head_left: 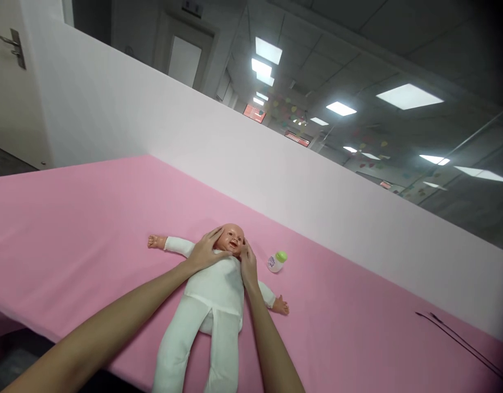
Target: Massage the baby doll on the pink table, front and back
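Observation:
A baby doll (219, 284) with a bare plastic head and a white cloth body lies on its back, arms spread to the sides. My left hand (204, 251) rests along the left side of the doll's head, fingers stretched out flat and the thumb near its chin. Against the head's other side lies my right hand (248, 265), its fingers extended over the cheek and partly hidden from this angle. Both hands touch the doll without wrapping around it. A small clear bottle (275, 264) with a green cap stands on the pink cloth, right of my right hand.
Pink cloth (337, 316) covers the table. A white partition (243, 158) rises along its far edge. Two thin dark cable-like strands (460, 341) lie at the far right. A door (14, 93) is at the left.

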Motion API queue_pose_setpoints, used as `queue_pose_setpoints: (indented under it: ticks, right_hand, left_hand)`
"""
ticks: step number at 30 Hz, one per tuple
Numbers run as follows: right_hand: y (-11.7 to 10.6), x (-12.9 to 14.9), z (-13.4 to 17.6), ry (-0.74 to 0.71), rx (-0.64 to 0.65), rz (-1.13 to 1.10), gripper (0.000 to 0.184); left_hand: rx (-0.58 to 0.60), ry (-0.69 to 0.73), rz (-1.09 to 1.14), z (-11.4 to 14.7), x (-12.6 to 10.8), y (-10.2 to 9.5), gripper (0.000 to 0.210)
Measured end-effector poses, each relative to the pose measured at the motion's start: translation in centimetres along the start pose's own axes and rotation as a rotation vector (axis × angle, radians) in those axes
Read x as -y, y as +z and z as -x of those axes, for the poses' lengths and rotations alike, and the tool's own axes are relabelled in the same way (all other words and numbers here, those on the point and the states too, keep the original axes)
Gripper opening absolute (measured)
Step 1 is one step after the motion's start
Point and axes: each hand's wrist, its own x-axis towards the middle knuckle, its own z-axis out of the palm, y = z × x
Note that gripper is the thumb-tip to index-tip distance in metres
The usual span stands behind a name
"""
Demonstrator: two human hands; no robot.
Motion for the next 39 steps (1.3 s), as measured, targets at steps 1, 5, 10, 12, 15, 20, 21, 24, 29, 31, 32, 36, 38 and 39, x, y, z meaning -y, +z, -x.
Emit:
queue_pose_setpoints:
  ticks: [1,5,10,12,15,20,21,24,29,31,32,36,38,39]
  right_hand:
    - [-0.4,-0.1,0.5,-0.019,0.045,0.036,0.081]
    - [-0.7,-0.3,1.8,-0.034,0.064,0.049,0.09]
    - [-0.2,-0.3,2.0,-0.038,0.018,0.039,0.078]
    - [-0.2,-0.5,2.0,-0.034,0.016,0.04,0.077]
    - [-0.4,-0.7,2.1,-0.024,0.008,0.049,0.074]
    - [-0.4,-0.2,2.4,0.03,0.06,0.038,0.093]
    - [-0.4,-0.1,2.5,0.039,0.058,0.029,0.095]
    - [-0.4,-0.1,2.4,0.033,0.024,0.008,0.084]
    - [-0.5,-0.6,2.4,-0.039,0.002,0.019,0.065]
    - [-0.4,-0.6,2.5,-0.027,0.004,0.015,0.066]
    - [-0.4,-0.5,2.6,-0.012,0.009,0.008,0.069]
    - [-0.3,0.0,2.7,0.008,0.041,-0.011,0.089]
    - [-0.4,0.1,2.7,0.016,0.035,0.003,0.087]
    - [-0.4,0.1,2.6,0.023,0.029,0.014,0.085]
  left_hand:
    - [-0.012,-0.008,0.028,0.0,0.0,0.0,0.089]
    - [-0.049,-0.018,0.148,0.0,0.2,0.1,0.08]
    - [-0.028,0.017,0.215,-0.3,1.0,0.3,0.06]
    - [-0.038,0.037,0.213,-0.5,1.2,0.4,0.054]
    - [-0.038,0.03,0.208,-0.4,1.3,0.4,0.053]
    - [-0.028,-0.027,0.237,-0.1,1.2,0.5,0.084]
    - [-0.03,-0.034,0.229,-0.1,1.2,0.5,0.085]
    - [-0.023,-0.028,0.188,-0.1,1.3,0.5,0.074]
    - [-0.027,0.024,0.153,-0.3,1.1,0.3,0.056]
    - [-0.032,0.025,0.156,-0.3,0.9,0.2,0.056]
    - [-0.033,0.016,0.158,-0.3,0.8,0.2,0.056]
    - [-0.042,-0.036,0.202,-0.1,0.8,0.2,0.074]
    - [-0.047,-0.038,0.215,-0.1,0.8,0.3,0.078]
    - [-0.044,-0.033,0.212,-0.1,0.9,0.3,0.076]
